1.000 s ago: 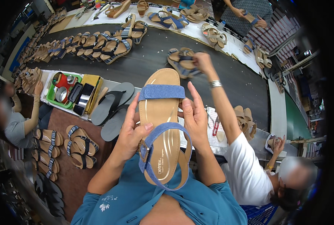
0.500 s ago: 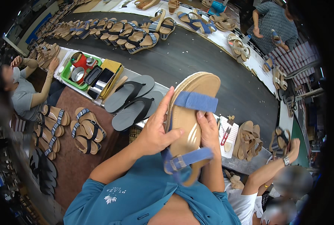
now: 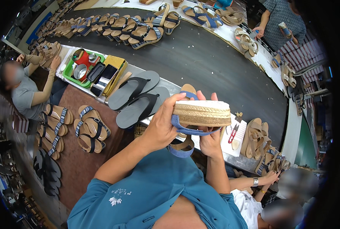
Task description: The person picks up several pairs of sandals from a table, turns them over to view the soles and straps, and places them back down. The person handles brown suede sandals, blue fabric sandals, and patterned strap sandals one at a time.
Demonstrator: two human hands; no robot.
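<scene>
A sandal (image 3: 202, 113) is held up in front of me, turned so its woven, rope-like golden sole edge faces me, with the white underside on top. Its blue denim strap hangs below the sole edge. My left hand (image 3: 162, 124) is closed on the left end of it. Lower down, my right hand (image 3: 211, 144) grips it from the right side, partly hidden by the strap. Behind the sole, a rounded tan footbed end (image 3: 189, 89) with a blue strap shows; I cannot tell whether it belongs to a second sandal. A buckled blue strap loop (image 3: 182, 148) dangles between my hands.
Grey flip-flops (image 3: 141, 108) lie left of my hands, near a green basket (image 3: 67, 72) of tins. Red snips (image 3: 233, 134) rest on paper at right, beside tan sandals (image 3: 256, 139). A dark conveyor belt (image 3: 200, 63) carries rows of sandals. Co-workers sit left and right; another stands beyond.
The sandal has tipped from footbed facing me to sole edge facing me. The co-worker's hands at right have moved lower, and the standing person's hand now reaches toward a bottle.
</scene>
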